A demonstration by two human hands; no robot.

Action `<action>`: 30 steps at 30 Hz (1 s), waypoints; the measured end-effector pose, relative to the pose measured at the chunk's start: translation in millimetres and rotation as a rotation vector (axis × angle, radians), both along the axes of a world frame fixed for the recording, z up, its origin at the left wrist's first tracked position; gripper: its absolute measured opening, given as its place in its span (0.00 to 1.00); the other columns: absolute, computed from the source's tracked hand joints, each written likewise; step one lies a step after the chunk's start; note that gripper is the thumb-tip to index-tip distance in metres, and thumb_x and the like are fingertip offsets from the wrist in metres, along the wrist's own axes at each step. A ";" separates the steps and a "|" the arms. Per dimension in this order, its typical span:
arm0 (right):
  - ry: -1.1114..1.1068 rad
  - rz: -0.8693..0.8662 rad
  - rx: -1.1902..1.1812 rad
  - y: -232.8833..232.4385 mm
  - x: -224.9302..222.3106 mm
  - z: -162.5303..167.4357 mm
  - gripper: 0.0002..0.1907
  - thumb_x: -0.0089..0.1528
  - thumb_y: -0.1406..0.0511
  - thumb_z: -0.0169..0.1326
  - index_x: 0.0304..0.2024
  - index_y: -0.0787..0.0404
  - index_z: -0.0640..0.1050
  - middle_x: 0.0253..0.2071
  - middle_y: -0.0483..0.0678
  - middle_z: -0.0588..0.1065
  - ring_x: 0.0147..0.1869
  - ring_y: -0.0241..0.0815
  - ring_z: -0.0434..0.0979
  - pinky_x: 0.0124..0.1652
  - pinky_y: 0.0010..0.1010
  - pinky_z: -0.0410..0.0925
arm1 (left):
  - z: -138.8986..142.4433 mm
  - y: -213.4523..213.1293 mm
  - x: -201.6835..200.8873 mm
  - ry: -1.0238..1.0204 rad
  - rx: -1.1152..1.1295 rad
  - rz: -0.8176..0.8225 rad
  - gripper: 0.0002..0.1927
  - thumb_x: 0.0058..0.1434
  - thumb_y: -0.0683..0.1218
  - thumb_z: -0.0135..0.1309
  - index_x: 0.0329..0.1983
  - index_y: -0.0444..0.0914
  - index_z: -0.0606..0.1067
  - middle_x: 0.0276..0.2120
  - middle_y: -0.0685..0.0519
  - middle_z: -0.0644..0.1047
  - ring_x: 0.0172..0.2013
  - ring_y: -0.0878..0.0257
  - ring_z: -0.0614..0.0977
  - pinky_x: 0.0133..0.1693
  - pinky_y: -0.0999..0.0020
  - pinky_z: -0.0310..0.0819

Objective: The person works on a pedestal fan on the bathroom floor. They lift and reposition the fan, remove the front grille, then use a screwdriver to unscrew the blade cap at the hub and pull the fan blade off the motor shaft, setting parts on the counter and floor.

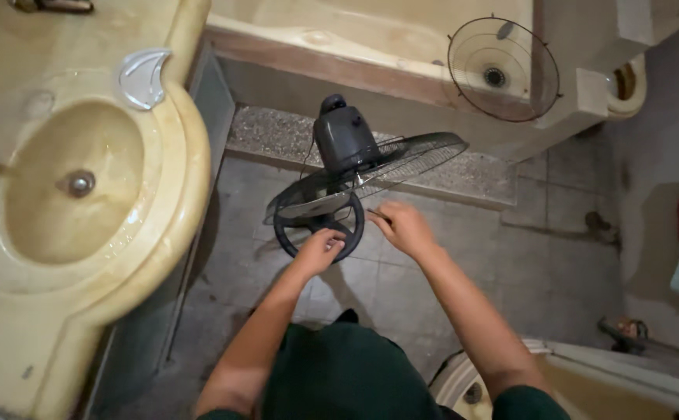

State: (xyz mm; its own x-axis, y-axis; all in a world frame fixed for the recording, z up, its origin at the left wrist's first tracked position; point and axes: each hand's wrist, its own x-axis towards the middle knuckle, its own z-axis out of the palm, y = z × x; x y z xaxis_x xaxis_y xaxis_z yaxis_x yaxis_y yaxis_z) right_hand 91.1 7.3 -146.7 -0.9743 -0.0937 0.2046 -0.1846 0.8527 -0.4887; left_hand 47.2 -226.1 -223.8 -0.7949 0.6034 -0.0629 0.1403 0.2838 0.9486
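The left hand (pixel 320 250) grips the round base (pixel 318 225) of the fan (pixel 355 167) to steady it; just beside the base, the right hand (pixel 403 227) pinches a thin tool (pixel 377 214) under the rear grille (pixel 371 177).

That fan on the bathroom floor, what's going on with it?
A person is crouched over a dark fan on the tiled floor. The left hand has a grip on the fan's round base. The right hand holds a thin tool, maybe a screwdriver, at the edge of the rear grille. The front grille is off and leans in the bathtub. A sink is to the left.
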 end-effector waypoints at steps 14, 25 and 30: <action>0.005 -0.098 0.078 -8.6 -76.4 -7.1 0.10 0.58 0.64 0.60 0.42 0.55 0.82 0.41 0.52 0.80 0.43 0.57 0.80 0.39 0.47 0.72 | 1.9 13.9 -17.8 -0.139 -0.038 0.241 0.14 0.65 0.49 0.60 0.47 0.35 0.81 0.37 0.48 0.84 0.38 0.61 0.84 0.42 0.66 0.77; -0.115 -0.353 -0.140 3.0 -72.3 5.3 0.10 0.61 0.63 0.61 0.41 0.62 0.79 0.33 0.56 0.78 0.34 0.55 0.77 0.36 0.42 0.69 | 7.9 16.6 -49.3 -1.018 0.308 0.420 0.16 0.63 0.51 0.58 0.53 0.42 0.76 0.40 0.59 0.82 0.39 0.63 0.85 0.39 0.66 0.81; -0.156 -0.300 -0.303 6.1 -63.7 11.6 0.18 0.59 0.65 0.59 0.52 0.60 0.77 0.31 0.52 0.77 0.31 0.46 0.75 0.33 0.37 0.69 | 14.1 34.9 -62.1 -0.643 0.604 0.362 0.29 0.59 0.42 0.64 0.63 0.40 0.70 0.47 0.55 0.81 0.46 0.63 0.82 0.49 0.68 0.74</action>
